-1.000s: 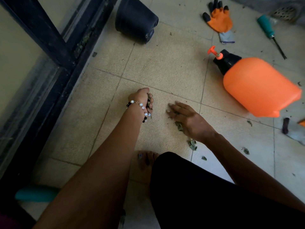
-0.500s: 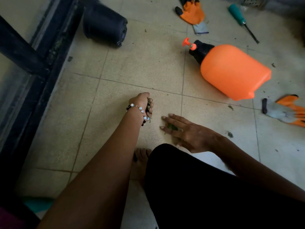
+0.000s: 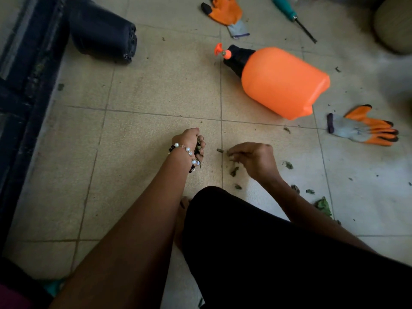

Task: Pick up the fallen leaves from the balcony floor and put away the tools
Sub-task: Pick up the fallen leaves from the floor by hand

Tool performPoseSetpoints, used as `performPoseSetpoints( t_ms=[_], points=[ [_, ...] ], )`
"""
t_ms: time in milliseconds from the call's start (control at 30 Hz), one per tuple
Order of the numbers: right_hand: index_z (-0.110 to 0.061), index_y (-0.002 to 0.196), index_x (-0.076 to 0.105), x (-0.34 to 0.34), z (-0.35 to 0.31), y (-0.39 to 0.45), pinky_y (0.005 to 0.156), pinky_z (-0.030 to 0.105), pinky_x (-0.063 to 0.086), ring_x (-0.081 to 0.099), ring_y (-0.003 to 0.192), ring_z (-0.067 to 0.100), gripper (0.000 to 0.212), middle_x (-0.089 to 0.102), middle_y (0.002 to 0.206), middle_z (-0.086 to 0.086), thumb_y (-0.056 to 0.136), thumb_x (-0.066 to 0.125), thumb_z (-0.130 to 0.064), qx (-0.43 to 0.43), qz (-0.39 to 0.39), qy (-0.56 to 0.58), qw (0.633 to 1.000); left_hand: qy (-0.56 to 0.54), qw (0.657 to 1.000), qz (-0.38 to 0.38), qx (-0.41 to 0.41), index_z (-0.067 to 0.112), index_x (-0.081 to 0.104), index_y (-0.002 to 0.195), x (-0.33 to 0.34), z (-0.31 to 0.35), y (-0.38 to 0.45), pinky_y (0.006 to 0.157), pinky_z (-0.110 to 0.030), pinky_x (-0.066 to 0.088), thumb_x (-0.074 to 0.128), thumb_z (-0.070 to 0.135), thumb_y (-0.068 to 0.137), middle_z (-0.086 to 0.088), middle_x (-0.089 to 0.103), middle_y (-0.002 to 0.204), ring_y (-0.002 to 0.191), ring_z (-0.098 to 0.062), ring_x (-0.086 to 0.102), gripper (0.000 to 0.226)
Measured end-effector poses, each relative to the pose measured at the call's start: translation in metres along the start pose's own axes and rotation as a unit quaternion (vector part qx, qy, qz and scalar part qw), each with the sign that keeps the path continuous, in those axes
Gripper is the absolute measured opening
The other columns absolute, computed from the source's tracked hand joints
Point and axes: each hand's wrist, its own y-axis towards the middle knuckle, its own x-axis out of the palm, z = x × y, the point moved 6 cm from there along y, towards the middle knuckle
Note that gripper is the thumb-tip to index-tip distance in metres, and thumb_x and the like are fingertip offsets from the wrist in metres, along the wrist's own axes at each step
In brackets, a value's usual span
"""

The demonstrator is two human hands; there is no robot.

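My left hand (image 3: 190, 141), with a bead bracelet at the wrist, is closed into a fist around a bunch of dry leaves that stick out between its fingers. My right hand (image 3: 254, 157) hovers just right of it with curled fingers, pinching small leaf bits off the tile. Loose dry leaves (image 3: 234, 171) lie under and around that hand, and a larger leaf (image 3: 322, 206) lies by my right forearm. An orange spray bottle (image 3: 283, 82) lies on its side beyond my hands.
Two orange-and-grey gloves lie on the floor, one at the top (image 3: 226, 12) and one at the right (image 3: 362, 127). A teal-handled screwdriver (image 3: 292, 16) lies top right. A dark pot (image 3: 104, 33) lies tipped by the door frame (image 3: 24, 85). My black-clad knee fills the foreground.
My right hand has lifted from lying flat on the tile and curled its fingers over leaf bits. The view has shifted, showing more leaves at the right. The left fist has stayed put.
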Motion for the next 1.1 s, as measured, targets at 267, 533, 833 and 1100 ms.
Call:
performPoseSetpoints(
  t_ms=[267, 533, 833, 1100],
  points=[
    [-0.006, 0.087, 0.076, 0.039, -0.024, 0.024, 0.07, 0.035, 0.056, 0.066, 0.078, 0.031, 0.021, 0.073, 0.091, 0.01, 0.071, 0.07, 0.007, -0.196, -0.096, -0.199, 0.955, -0.01, 1.0, 0.012, 0.012, 0.013, 0.048, 0.061, -0.007, 0.001, 0.002, 0.037, -0.011, 0.027, 0.048, 0.027, 0.096, 0.0, 0.049, 0.046, 0.029, -0.012, 0.037, 0.037],
    [-0.002, 0.128, 0.058, 0.027, 0.002, -0.019, 0.097, 0.047, 0.048, 0.049, 0.122, 0.04, 0.057, 0.051, 0.136, 0.021, 0.073, 0.072, -0.001, -0.213, -0.216, -0.267, 0.915, -0.016, 1.0, 0.006, 0.001, 0.014, 0.049, 0.063, -0.003, -0.001, 0.0, 0.038, -0.011, 0.027, 0.048, 0.028, 0.096, 0.001, 0.05, 0.046, 0.033, -0.01, 0.038, 0.035],
    [-0.015, 0.142, 0.046, 0.023, 0.017, -0.05, 0.109, 0.047, 0.039, 0.034, 0.138, 0.035, 0.059, 0.036, 0.152, 0.012, 0.087, 0.066, -0.023, -0.218, -0.265, -0.287, 0.894, 0.004, 1.0, -0.019, -0.01, 0.015, 0.048, 0.062, 0.016, -0.012, -0.004, 0.037, -0.01, 0.027, 0.047, 0.028, 0.096, 0.002, 0.05, 0.043, 0.031, -0.009, 0.038, 0.036],
    [-0.004, 0.097, 0.073, 0.018, 0.004, -0.057, 0.062, 0.031, 0.055, 0.061, 0.081, 0.027, 0.026, 0.069, 0.101, 0.01, 0.087, 0.049, -0.005, -0.263, -0.137, -0.269, 0.916, 0.016, 1.0, -0.016, -0.007, 0.014, 0.048, 0.061, 0.019, -0.016, -0.004, 0.038, -0.01, 0.027, 0.047, 0.027, 0.095, 0.001, 0.049, 0.044, 0.032, -0.01, 0.037, 0.036]
  ],
)
